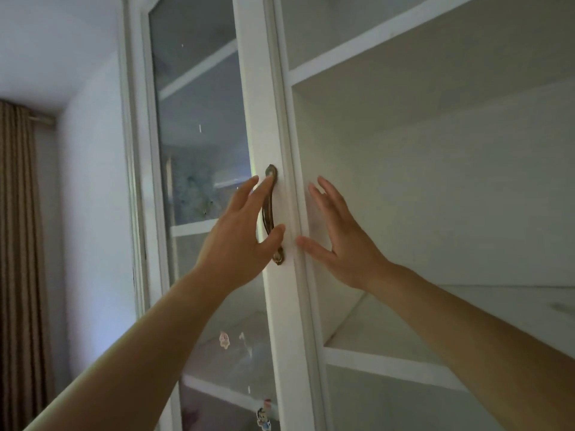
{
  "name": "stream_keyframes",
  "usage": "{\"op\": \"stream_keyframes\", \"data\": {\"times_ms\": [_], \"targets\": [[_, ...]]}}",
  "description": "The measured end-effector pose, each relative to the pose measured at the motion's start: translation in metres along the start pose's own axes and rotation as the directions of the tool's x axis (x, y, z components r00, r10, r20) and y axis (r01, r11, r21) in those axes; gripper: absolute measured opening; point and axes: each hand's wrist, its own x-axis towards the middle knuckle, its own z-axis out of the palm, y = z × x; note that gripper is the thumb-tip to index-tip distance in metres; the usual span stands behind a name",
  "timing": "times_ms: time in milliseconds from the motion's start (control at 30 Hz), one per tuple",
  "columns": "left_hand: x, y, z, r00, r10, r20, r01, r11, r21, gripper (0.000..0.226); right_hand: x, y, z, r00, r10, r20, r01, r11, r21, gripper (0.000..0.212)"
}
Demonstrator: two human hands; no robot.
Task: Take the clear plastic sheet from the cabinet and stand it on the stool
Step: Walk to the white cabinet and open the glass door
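A white cabinet (435, 188) with bare shelves fills the right half of the head view. Its glass-paned door (267, 126) stands in front of me, with a bronze handle (268, 213) on its white frame. My left hand (239, 234) is spread over that handle, fingers straight, a fingertip at the handle's top and the thumb beside its lower part. My right hand (339, 241) is flat and open just right of the door frame, with its thumb at the frame's edge. I cannot make out a clear plastic sheet. No stool is in view.
A white shelf (466, 306) lies below my right forearm, with another shelf edge (389, 32) above. Small stickers (224, 339) dot the glass pane. A brown curtain (18, 244) hangs at the far left beside a white wall (93, 181).
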Motion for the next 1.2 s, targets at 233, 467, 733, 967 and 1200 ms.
{"op": "stream_keyframes", "data": {"times_ms": [233, 467, 733, 967, 1200], "targets": [[0.002, -0.005, 0.019, 0.998, 0.024, -0.061, -0.028, 0.998, -0.063, 0.072, 0.003, 0.01, 0.015, 0.995, -0.007, 0.097, 0.0, 0.998, 0.069, 0.073], [-0.001, -0.009, 0.023, 0.997, -0.033, -0.07, 0.024, 0.992, -0.125, 0.072, 0.005, 0.019, 0.019, 0.994, -0.05, 0.093, 0.039, 0.992, 0.119, 0.071], [-0.003, 0.004, 0.024, 0.988, -0.139, -0.074, 0.112, 0.952, -0.285, 0.071, 0.005, 0.024, 0.02, 0.995, -0.074, 0.066, 0.061, 0.982, 0.178, 0.073], [-0.006, 0.013, 0.023, 0.974, -0.197, -0.114, 0.162, 0.952, -0.261, 0.074, 0.004, 0.025, 0.015, 0.993, -0.082, 0.084, 0.066, 0.983, 0.173, 0.08], [-0.013, 0.01, 0.012, 0.968, -0.225, -0.114, 0.188, 0.945, -0.267, 0.078, 0.004, 0.015, 0.007, 0.993, -0.031, 0.11, 0.01, 0.983, 0.183, 0.097]]}}
